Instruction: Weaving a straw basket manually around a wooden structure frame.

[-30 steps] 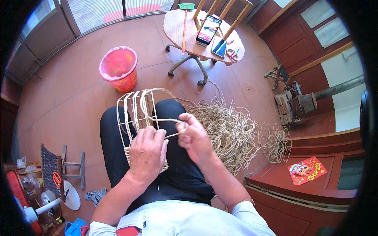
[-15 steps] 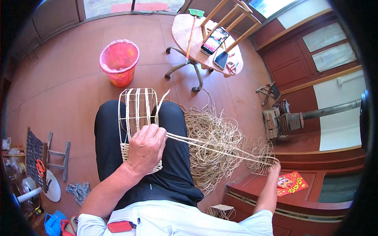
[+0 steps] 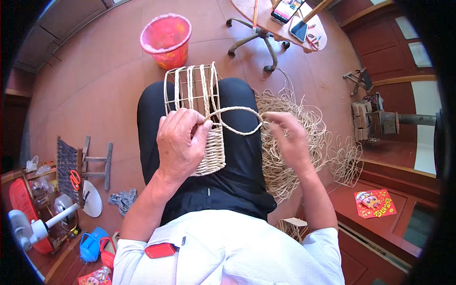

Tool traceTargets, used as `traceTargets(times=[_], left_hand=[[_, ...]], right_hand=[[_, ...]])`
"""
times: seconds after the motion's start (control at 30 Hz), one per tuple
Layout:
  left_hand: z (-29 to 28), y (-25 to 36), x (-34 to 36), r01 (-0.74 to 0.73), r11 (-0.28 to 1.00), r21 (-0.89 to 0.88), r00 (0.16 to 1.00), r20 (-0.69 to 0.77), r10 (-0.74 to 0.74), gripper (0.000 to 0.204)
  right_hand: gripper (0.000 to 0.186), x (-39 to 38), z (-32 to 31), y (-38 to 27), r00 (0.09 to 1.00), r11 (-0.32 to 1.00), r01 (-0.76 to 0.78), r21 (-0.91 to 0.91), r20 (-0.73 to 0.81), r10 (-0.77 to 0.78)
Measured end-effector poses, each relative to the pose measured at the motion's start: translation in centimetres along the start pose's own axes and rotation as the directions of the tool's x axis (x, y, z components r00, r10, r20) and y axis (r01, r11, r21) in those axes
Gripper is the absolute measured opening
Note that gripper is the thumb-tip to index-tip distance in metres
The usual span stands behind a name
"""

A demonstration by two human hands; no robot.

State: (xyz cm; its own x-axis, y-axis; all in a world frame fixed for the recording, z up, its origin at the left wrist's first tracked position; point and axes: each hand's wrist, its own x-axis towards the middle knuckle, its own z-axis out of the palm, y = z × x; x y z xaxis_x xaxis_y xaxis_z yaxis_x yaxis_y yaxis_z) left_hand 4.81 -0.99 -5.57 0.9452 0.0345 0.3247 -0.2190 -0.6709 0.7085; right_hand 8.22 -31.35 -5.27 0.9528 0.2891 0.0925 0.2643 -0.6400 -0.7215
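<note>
A partly woven basket [image 3: 209,152] of pale twisted cord lies across my thighs, its near part closely woven and its far part a bare wire frame [image 3: 194,92] with several cord-wrapped lengthwise bars. My left hand [image 3: 183,140] is closed at the edge of the weave, thumb and forefinger pinching the cord there. From that pinch a loop of twisted cord [image 3: 237,109] stretches right over my right thigh. At the loop's far end my right hand [image 3: 289,135], a little blurred, has its fingers closed on the cord. The left palm hides part of the basket's left side.
A large tangled heap of cord [image 3: 294,142] lies right of my legs. Beyond the basket stands a pink bucket [image 3: 166,42]. A round wheeled table [image 3: 285,31] bears phones and scissors. At left are a wooden stool [image 3: 97,164] and a white fan [image 3: 35,230].
My right hand has come in from far right to beside my right thigh. The long stretched cords now form a small loop. The view has shifted, so surroundings appear further right or higher.
</note>
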Motion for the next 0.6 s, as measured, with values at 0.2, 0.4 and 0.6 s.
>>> traceTargets(times=[0.2,0.4,0.6], left_hand=[[-0.3,0.2,-0.5,0.008,1.000,0.000,1.000,-0.004,-0.008,0.020],[-0.2,-0.2,-0.6,-0.005,1.000,0.009,1.000,0.002,0.005,0.019],[-0.4,0.0,-0.6,-0.058,0.998,0.038,0.998,0.007,0.058,0.017]], right_hand=[[0.028,1.5,6.5,-5.2,0.939,0.900,0.335,-0.279,0.028,-0.342],[0.011,0.4,5.9,-3.6,0.973,0.903,0.228,-0.364,0.058,-0.223],[0.010,-6.0,-11.4,16.5,0.963,0.744,-0.229,-0.627,-0.258,0.079]])
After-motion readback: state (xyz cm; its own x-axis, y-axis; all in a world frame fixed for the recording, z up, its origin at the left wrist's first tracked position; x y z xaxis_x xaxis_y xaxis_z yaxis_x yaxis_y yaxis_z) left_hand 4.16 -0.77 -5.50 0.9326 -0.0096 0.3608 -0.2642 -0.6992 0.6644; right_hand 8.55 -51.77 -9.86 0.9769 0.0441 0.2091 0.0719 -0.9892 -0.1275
